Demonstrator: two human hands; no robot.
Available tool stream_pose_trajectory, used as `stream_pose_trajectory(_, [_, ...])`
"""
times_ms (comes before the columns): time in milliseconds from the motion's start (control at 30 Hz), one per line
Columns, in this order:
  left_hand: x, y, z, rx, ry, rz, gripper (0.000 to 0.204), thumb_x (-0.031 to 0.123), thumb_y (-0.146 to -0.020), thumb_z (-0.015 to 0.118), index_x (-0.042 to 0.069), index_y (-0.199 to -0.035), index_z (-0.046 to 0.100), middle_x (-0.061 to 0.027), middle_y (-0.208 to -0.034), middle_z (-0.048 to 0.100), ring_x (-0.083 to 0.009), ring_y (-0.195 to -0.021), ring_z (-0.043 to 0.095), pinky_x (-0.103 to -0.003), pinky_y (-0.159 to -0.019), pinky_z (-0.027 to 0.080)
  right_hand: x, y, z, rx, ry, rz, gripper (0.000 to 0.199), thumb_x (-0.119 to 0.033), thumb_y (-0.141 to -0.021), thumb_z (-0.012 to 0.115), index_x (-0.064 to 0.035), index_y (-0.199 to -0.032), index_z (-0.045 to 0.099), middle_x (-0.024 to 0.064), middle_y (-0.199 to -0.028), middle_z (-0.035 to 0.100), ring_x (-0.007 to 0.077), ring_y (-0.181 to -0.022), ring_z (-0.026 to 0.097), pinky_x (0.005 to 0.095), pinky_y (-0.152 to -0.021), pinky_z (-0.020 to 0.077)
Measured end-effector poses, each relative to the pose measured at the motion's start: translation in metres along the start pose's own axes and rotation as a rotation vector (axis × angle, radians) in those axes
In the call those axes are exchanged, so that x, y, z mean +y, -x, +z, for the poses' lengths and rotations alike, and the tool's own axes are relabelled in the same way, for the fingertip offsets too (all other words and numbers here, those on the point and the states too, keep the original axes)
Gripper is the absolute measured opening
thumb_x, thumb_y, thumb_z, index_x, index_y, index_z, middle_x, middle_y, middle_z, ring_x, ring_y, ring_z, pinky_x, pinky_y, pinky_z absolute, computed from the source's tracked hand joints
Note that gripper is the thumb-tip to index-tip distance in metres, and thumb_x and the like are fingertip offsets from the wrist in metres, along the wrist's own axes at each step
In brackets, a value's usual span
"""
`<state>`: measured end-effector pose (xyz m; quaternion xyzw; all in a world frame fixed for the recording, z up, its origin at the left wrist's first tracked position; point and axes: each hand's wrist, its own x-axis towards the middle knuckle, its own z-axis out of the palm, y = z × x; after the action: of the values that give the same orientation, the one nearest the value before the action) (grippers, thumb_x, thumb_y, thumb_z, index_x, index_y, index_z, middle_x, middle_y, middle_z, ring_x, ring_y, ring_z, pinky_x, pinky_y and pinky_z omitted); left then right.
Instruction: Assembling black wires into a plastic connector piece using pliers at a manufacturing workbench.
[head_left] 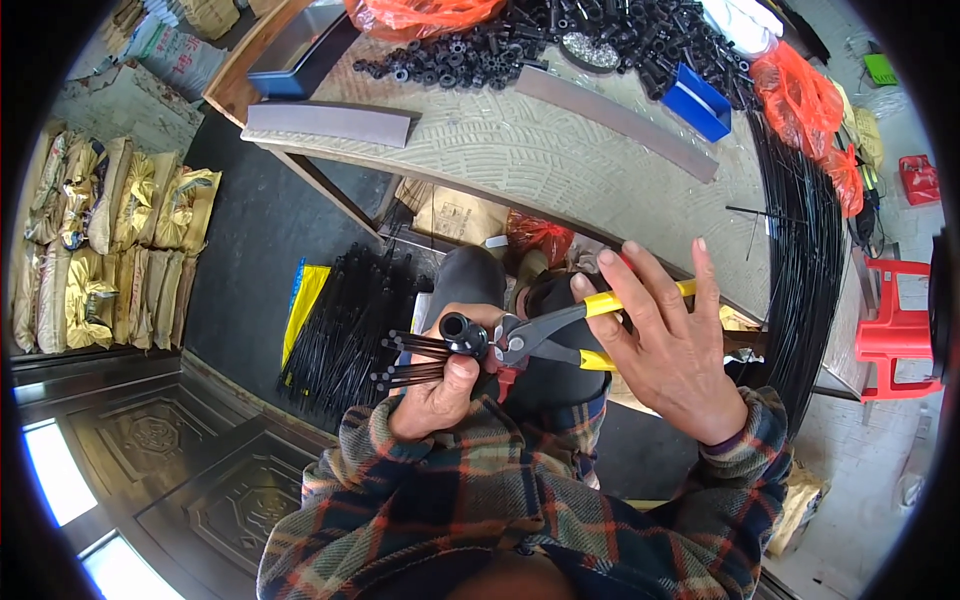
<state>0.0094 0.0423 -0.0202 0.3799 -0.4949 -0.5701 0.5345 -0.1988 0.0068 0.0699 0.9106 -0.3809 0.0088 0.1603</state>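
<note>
My left hand (437,405) is closed around a black tubular fitting (462,334), its round open end facing up. Several thin black rods (408,375) stick out of the same grip to the left. My right hand (672,350) holds yellow-handled pliers (550,330), with the fingers stretched over the upper handle and the lower handle below the thumb. The handles are spread apart. The pliers' head lies right beside the fitting; whether the jaws bite on anything is hidden. A small red piece (507,380) shows just under the pliers' head.
The workbench (480,145) ahead carries a heap of black fittings (640,30), a blue box (697,103) and orange bags (800,95). Long black rods (805,240) hang at its right. More rods (350,330) lie on the floor at left. A red stool (893,330) stands right.
</note>
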Motion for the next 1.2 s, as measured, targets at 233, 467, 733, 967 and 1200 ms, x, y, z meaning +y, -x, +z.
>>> stream_pose_trajectory(233, [0.002, -0.003, 0.000, -0.016, -0.023, 0.039, 0.063, 0.058, -0.084, 0.041, -0.002, -0.103, 0.046, -0.0054, -0.081, 0.052, -0.0085, -0.069, 0.050, -0.024, -0.063, 0.042, 0.001, -0.005, -0.003, 0.010, 0.038, -0.016, 0.040, -0.016, -0.080, 0.051, -0.0144, -0.120, 0.052, 0.0085, -0.122, 0.039, 0.0245, -0.111, 0.046, 0.0609, -0.097, 0.0257])
stream_pose_trajectory(467, [0.004, -0.004, -0.002, -0.037, -0.120, 0.049, 0.064, 0.057, -0.086, 0.037, -0.003, -0.108, 0.044, -0.0049, -0.080, 0.052, -0.0082, -0.067, 0.049, -0.024, -0.062, 0.042, 0.007, -0.009, -0.013, -0.031, 0.154, -0.141, 0.034, -0.016, -0.077, 0.054, -0.0083, -0.110, 0.055, 0.0100, -0.104, 0.045, 0.0251, -0.091, 0.048, 0.0420, -0.078, 0.0420])
stream_pose_trajectory(733, [0.004, 0.000, -0.001, -0.063, -0.244, 0.001, 0.072, 0.061, -0.085, 0.032, -0.002, -0.117, 0.042, -0.0046, -0.079, 0.052, -0.0076, -0.065, 0.048, -0.022, -0.060, 0.041, 0.005, 0.004, 0.023, -0.044, -0.165, -0.172, 0.022, -0.014, -0.070, 0.057, -0.0057, -0.090, 0.052, 0.0149, -0.100, 0.047, 0.0265, -0.080, 0.047, 0.0380, -0.067, 0.0398])
stream_pose_trajectory(967, [-0.008, 0.002, -0.005, -0.053, 0.028, -0.033, 0.065, 0.054, -0.088, 0.039, -0.005, -0.114, 0.047, -0.0087, -0.090, 0.057, -0.0107, -0.077, 0.051, -0.023, -0.069, 0.041, 0.001, 0.002, 0.022, 0.073, -0.431, -0.067, 0.027, -0.005, -0.068, 0.057, -0.0055, -0.094, 0.051, 0.0131, -0.104, 0.047, 0.0290, -0.087, 0.052, 0.0419, -0.070, 0.0418])
stream_pose_trajectory(1200, [-0.007, 0.000, -0.003, -0.147, 0.083, -0.056, 0.071, 0.067, -0.077, 0.044, 0.000, -0.099, 0.052, -0.0060, -0.073, 0.049, -0.0113, -0.065, 0.047, -0.026, -0.062, 0.039, 0.029, 0.018, 0.014, -0.631, -1.264, -0.068, 0.026, 0.003, -0.072, 0.052, -0.0033, -0.096, 0.043, 0.0105, -0.098, 0.055, 0.0236, -0.086, 0.060, 0.0326, -0.066, 0.0472])
